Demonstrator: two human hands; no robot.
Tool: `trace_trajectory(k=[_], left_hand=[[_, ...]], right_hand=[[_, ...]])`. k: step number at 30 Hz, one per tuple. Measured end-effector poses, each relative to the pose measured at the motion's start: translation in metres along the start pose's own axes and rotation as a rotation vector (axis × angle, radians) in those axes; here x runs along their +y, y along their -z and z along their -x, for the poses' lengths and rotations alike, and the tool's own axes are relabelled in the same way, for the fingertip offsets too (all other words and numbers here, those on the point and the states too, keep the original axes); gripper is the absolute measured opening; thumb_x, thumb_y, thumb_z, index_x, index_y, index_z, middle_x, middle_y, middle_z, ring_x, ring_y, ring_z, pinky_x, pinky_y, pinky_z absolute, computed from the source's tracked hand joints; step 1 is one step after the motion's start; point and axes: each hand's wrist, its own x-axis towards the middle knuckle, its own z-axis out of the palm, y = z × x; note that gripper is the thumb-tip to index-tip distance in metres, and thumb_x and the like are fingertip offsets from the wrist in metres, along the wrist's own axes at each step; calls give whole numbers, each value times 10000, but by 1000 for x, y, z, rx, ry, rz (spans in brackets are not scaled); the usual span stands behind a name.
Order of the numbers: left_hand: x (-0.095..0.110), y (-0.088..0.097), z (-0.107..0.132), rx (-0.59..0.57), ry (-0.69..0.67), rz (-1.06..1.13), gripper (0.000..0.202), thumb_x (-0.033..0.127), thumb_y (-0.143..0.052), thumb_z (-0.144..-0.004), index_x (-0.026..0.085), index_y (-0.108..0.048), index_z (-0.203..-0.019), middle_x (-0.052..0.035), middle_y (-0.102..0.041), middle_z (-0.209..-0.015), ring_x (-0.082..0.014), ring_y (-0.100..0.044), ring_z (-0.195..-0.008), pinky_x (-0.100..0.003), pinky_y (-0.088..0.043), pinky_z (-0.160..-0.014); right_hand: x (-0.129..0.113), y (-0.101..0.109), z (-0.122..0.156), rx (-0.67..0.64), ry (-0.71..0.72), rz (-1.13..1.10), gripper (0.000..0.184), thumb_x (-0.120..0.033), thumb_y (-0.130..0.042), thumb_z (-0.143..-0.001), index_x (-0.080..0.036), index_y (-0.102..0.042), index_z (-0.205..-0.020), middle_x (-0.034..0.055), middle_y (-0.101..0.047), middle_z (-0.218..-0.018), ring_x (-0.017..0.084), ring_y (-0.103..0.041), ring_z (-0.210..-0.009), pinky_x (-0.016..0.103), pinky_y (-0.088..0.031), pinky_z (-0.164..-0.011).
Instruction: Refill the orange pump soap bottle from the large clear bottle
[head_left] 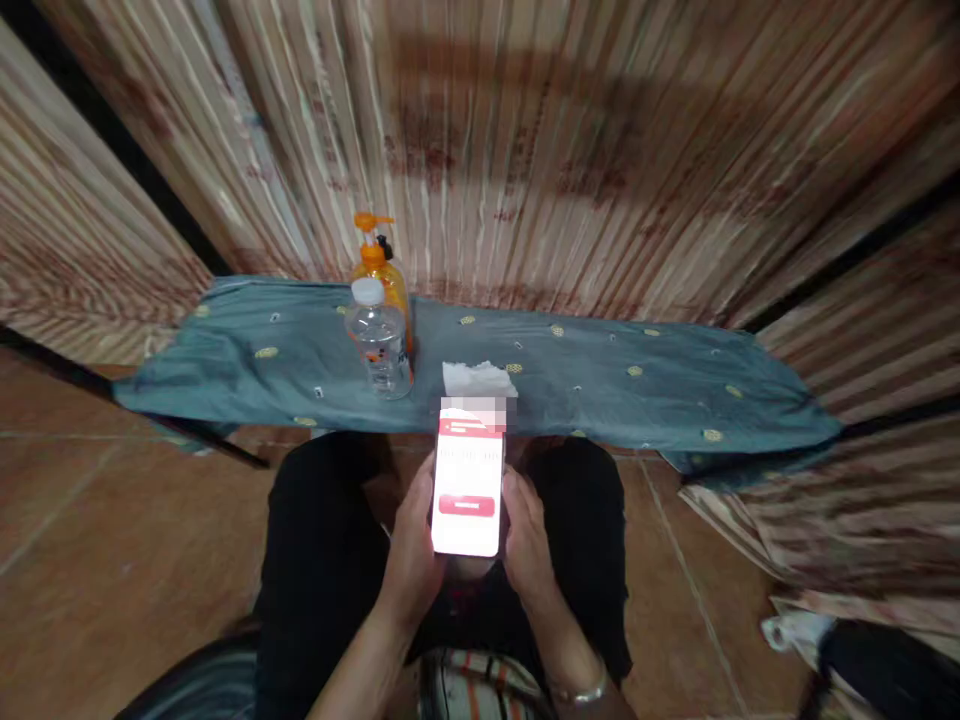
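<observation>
A smartphone (468, 487) with a bright white and red screen is held over my lap between both hands. My left hand (415, 545) wraps its left edge, fingers curled behind it. On the right edge rests my right hand (527, 540), closed around the phone. My black-trousered knees (322, 520) show below. Just beyond the phone, a white folded cloth or tissue (480, 378) lies on a low bench covered in grey-blue dotted fabric (637, 385).
A clear plastic water bottle (379, 340) stands on the bench with an orange pump bottle (381, 272) right behind it. Striped curtains (570, 150) hang behind and to both sides. The floor is brown tile (112, 540). A dark object (885, 660) lies at lower right.
</observation>
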Motion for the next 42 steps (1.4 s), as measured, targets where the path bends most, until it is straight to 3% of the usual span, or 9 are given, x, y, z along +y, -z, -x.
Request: trace_trajectory(k=[4, 8, 14, 19, 24, 27, 31, 38, 42], left_hand=[[-6, 1, 0, -8, -10, 9, 701, 713, -669, -929, 214, -738, -1416, -141, -732, -1526, -353, -661, -1459, -471, -533, -1197], [-10, 4, -2, 13, -53, -6, 644, 681, -681, -938, 229, -761, -1390, -126, -743, -1511, -347, -646, -1474, -466, -507, -1224], [-14, 3, -4, 20, -65, -12, 613, 640, -685, -941, 212, -775, -1371, -147, -777, -1440, -362, -705, -1392, -469, -560, -1163], [-4, 0, 1, 4, -47, -16, 617, 652, -673, -937, 209, -785, -1352, -155, -791, -1403, -379, -709, -1380, -496, -568, -1153], [9, 1, 6, 2, -15, -50, 434, 554, -767, -915, 215, -852, -1173, -147, -831, -1297, -386, -664, -1439, -476, -536, -1187], [5, 1, 5, 7, -3, -22, 515, 609, -769, -893, 218, -836, -1221, -142, -834, -1296, -384, -717, -1361, -475, -574, -1131], [-5, 1, 1, 5, 19, 39, 635, 723, -707, -895, 212, -807, -1258, -128, -830, -1319, -357, -755, -1294, -478, -574, -1124], [-2, 1, 1, -19, 32, 101, 746, 821, -775, -807, 211, -801, -1236, -127, -817, -1365, -360, -737, -1334, -481, -551, -1159], [-3, 3, 1, -22, 42, 116, 743, 808, -776, -821, 206, -797, -1255, -124, -821, -1353, -360, -753, -1305, -491, -559, -1149]], right_hand=[[0, 4, -3, 3, -40, -49, 677, -853, -675, -915, -246, -858, -1152, 78, -850, -1262, 307, -728, -1266, 374, -564, -1076], [-11, -5, -1, 38, -31, -143, 615, -793, -686, -941, -223, -843, -1112, 78, -856, -1197, 292, -754, -1190, 350, -596, -979], [-29, -11, 2, -46, -44, -208, 601, -795, -695, -921, -221, -845, -1015, 63, -858, -990, 278, -788, -1000, 345, -623, -871], [-33, -9, 2, -67, -28, -198, 588, -793, -680, -930, -226, -827, -987, 54, -842, -939, 265, -775, -966, 325, -621, -839], [-31, -9, 2, -80, -8, -181, 556, -765, -654, -959, -237, -787, -847, 44, -821, -862, 239, -752, -861, 305, -607, -755], [-25, -7, 1, -51, -2, -144, 539, -743, -647, -973, -237, -810, -880, 55, -840, -915, 251, -764, -898, 326, -628, -793], [-12, -3, 0, 45, 6, -98, 474, -677, -681, -970, -246, -865, -1038, 90, -866, -1146, 296, -781, -1128, 390, -646, -986], [-9, 3, -3, -128, 28, -267, 413, -584, -680, -1010, -260, -877, -1175, 82, -866, -1246, 300, -795, -1210, 435, -624, -1105], [-10, 7, -3, -96, 38, -273, 397, -572, -712, -1005, -263, -868, -1198, 82, -863, -1266, 302, -791, -1231, 463, -596, -1155]])
